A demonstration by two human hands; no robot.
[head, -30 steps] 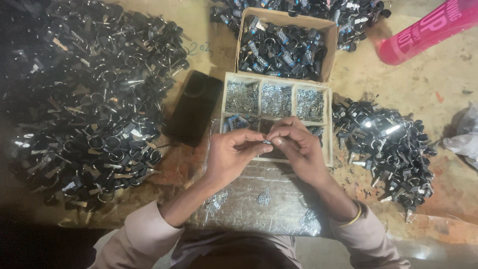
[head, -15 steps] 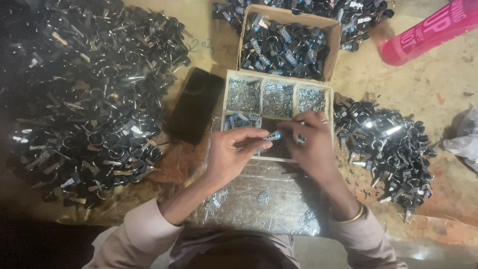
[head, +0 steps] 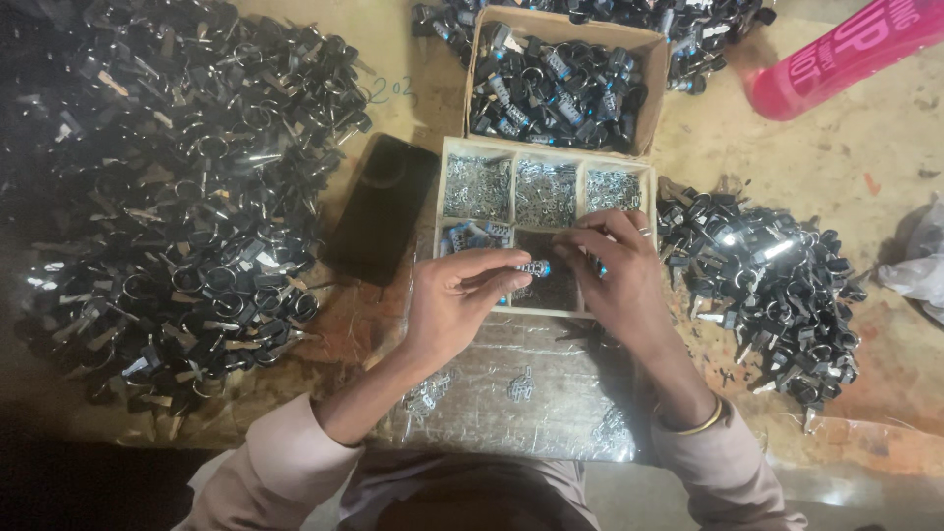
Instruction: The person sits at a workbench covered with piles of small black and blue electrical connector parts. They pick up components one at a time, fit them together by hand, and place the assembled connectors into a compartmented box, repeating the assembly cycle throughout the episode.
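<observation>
Both hands meet over the divided tray (head: 447, 187): the left hand (head: 454, 305) pinches a small metal part (head: 532, 267) while the right hand's (head: 618, 275) fingers close on its other end, keeping loose pieces within reach beneath.

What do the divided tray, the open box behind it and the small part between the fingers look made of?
Tray: pale bare wood by the look, with thin unpainted walls. Box: brown cardboard, matte, flaps folded open. Part, held between left hand and right hand: probably metal, it glints silver, with a blue bit; too small to be sure.
</observation>
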